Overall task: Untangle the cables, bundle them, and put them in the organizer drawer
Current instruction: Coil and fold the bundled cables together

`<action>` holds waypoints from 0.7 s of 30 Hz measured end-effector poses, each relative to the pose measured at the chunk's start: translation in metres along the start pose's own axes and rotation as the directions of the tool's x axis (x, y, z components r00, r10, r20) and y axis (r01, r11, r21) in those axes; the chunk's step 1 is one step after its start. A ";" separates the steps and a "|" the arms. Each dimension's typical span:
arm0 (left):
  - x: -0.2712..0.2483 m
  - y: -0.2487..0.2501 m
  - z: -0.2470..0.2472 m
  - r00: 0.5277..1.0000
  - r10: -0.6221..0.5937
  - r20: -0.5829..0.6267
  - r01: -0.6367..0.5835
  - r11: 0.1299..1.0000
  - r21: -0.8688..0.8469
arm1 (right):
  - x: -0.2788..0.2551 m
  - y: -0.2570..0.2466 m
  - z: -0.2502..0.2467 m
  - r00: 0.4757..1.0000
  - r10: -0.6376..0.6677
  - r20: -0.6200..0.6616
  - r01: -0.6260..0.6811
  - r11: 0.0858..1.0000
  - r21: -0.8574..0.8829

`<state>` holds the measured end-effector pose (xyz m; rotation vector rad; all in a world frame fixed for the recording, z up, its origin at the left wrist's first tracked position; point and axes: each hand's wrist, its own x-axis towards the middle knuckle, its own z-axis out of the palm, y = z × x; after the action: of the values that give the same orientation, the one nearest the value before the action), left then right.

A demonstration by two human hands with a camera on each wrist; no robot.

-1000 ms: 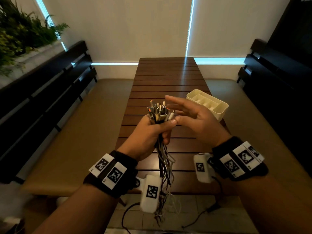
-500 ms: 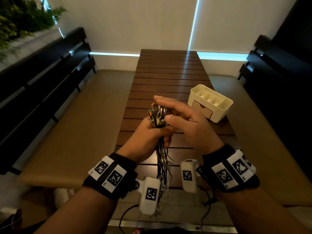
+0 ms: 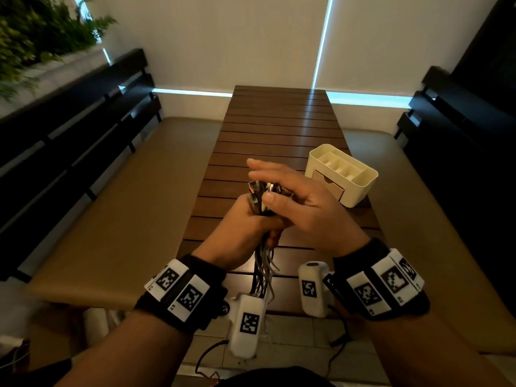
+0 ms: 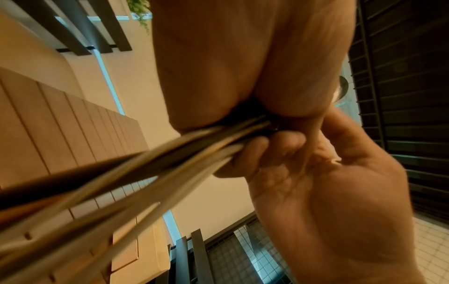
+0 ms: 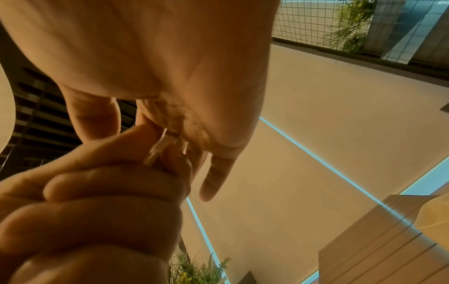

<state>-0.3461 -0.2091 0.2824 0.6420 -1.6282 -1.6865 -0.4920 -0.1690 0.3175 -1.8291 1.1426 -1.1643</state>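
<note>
My left hand (image 3: 245, 227) grips a bundle of black and white cables (image 3: 262, 269) upright above the near end of the wooden table (image 3: 279, 135). The plug ends (image 3: 258, 192) stick up out of the fist, and the loose lengths hang down past the table edge. My right hand (image 3: 290, 191) lies flat on top of the plug ends with straight fingers. In the left wrist view the cables (image 4: 145, 163) run out of the fist toward the lower left. A white plug (image 5: 157, 149) shows against the palm in the right wrist view. The cream organizer (image 3: 342, 174) with its small drawer stands to the right.
Tan cushioned benches (image 3: 125, 205) run along both sides of the table, backed by dark slatted rails (image 3: 69, 121). Plants (image 3: 33, 37) sit at the upper left. Tiled floor (image 3: 293, 344) shows below the table's near edge.
My right hand has moved left over the plug ends and now lies flat on them. The left hand keeps its grip. The head view has tilted, so the organizer sits lower in the picture.
</note>
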 end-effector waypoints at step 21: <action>-0.005 -0.006 0.044 0.980 0.045 -0.196 -0.038 0.998 0.040 | -0.024 0.020 -0.030 0.996 0.051 0.067 -0.073 0.920 0.386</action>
<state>-0.3772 -0.1771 0.2798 0.7623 -1.5237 -1.5154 -0.5313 -0.1575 0.3034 -1.5000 0.8568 -1.1973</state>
